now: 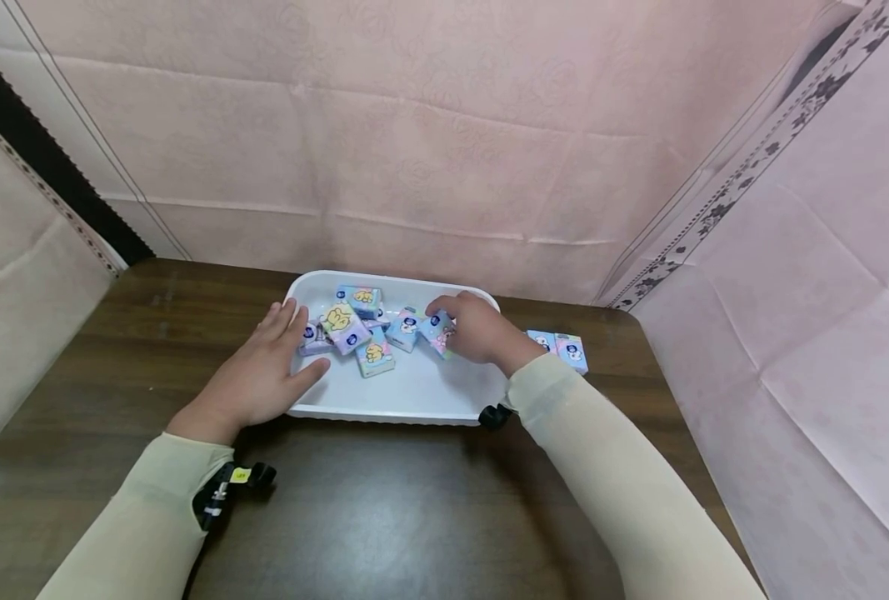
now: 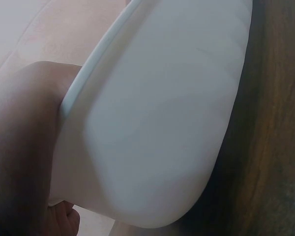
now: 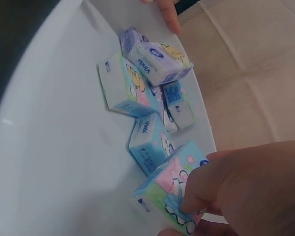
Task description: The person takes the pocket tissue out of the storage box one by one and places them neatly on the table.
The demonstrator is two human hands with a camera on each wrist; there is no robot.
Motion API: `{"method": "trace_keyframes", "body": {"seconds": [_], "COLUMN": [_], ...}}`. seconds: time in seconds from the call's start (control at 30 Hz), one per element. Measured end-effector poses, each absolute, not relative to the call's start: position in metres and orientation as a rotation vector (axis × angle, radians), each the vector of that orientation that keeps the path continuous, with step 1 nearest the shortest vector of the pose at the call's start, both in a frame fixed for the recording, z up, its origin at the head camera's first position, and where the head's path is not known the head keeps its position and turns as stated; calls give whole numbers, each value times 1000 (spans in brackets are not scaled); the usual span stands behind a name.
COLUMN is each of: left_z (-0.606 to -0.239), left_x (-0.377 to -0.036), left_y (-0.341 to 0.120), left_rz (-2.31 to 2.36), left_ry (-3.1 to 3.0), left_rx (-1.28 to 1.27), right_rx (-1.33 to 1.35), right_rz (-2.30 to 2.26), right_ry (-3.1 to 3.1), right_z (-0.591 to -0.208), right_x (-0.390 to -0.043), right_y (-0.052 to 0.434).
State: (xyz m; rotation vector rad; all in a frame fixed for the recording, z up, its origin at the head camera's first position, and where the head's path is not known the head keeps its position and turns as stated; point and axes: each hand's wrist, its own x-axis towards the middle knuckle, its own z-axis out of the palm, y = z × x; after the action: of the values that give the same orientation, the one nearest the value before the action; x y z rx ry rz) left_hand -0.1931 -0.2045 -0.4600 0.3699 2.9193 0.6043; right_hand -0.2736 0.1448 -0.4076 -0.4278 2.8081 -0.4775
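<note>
On the dark surface (image 1: 414,508) the white tray (image 1: 407,400) is steadied by the flat, open left hand (image 1: 264,375), while a tissue pack (image 3: 169,196) is pinched by the right hand (image 1: 477,329), so a careful lift seems needed next.

Pastel cartoon-printed tissue pack (image 3: 169,199), tilted, at white tray's (image 1: 414,392) right side.

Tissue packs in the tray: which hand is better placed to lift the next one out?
Right. The right hand already pinches a tissue pack inside the white tray; the left hand lies flat on the tray's left rim, steadying it.
</note>
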Motion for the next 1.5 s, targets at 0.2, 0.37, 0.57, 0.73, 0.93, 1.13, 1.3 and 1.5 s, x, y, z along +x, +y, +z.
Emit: {"method": "trace_keyframes", "body": {"seconds": [0.2,0.37,0.57,0.73,0.93,1.13,1.3,1.5], "left_z": [-462,-463,-462,-460,-460,-460,-459,-457], "left_x": [-194,-195,-194,-194,-194,-195,-195,-194], "left_y": [-205,-205,-205,-205,-204,-203,-203,-203], "left_rz": [608,607,608,604,606,598,594,594], "left_ry": [2924,2926,2921,2919,2918,2924,2926,2919], "left_rx": [374,375,370,367,361,359,366,358], "right_rx": [-476,-466,-372,-326,-351,-362,-338,-349], "right_rz": [-513,-579,-724,-820,-884,-912,-963,-1043], "right_ry": [2807,2831,2802,2762,2749,2751,2717,2676], "right_z": [-405,-402,-399,-396,-392,-387,-383,-380], "right_x": [-270,-271,-272,-271,-264,-256,-251,-245], "right_y": [153,166,179,187,201,219,231,240]}}
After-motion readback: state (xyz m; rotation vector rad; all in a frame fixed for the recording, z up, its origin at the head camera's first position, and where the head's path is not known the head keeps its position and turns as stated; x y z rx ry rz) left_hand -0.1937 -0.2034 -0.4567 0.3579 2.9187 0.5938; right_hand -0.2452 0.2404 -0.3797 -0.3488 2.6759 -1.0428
